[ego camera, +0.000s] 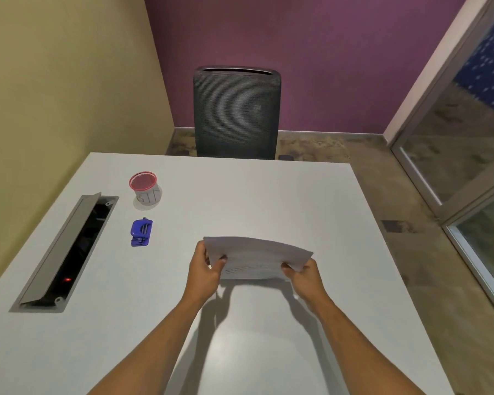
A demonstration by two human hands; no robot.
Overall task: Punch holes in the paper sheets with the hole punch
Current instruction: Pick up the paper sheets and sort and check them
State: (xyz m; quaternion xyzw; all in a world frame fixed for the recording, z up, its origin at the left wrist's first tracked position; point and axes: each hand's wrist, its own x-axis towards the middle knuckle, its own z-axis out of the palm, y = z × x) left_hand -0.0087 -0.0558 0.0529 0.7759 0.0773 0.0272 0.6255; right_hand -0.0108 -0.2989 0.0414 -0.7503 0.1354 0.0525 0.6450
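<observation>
A stack of white paper sheets (254, 256) is held up above the white table (268, 195), bowed slightly, with faint printed lines on the side facing me. My left hand (207, 269) grips its left edge and my right hand (304, 276) grips its right edge. A small blue hole punch (141, 232) lies on the table to the left of the sheets, apart from both hands.
A red mesh cup (144, 188) stands behind the hole punch. An open cable tray (69, 252) with a raised grey lid is set into the table at the left. A black mesh chair (236, 112) stands at the far edge. A glass partition (468, 166) lies to the right.
</observation>
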